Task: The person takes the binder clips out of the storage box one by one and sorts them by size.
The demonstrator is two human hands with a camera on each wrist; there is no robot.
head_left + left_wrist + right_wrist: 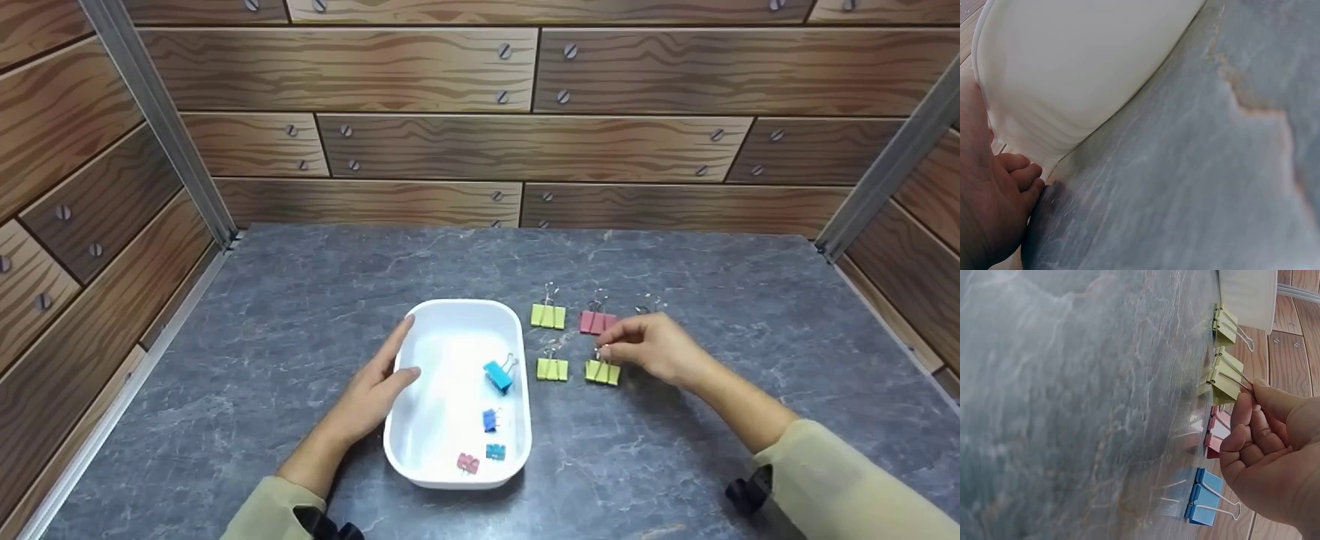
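"While the right hand (664, 356) was over the table (315, 300), what did it hold?"

"One yellow clip (603, 373), pinched at the top between thumb and fingers; whether it touched the table, I could not tell."

"And the left hand (369, 396)?"

"Fingers nearly straight, thumb apart, it rested against the left side of the tray (442, 360)."

"Other stock?"

"Left of the first lay a second yellow clip (552, 370); behind, a third yellow clip (548, 317), a red clip (595, 323), a blue clip (1205, 496). Inside the tray were a light-blue clip (497, 377), dark-blue clip (490, 421), teal clip (495, 451), pink clip (467, 463)."
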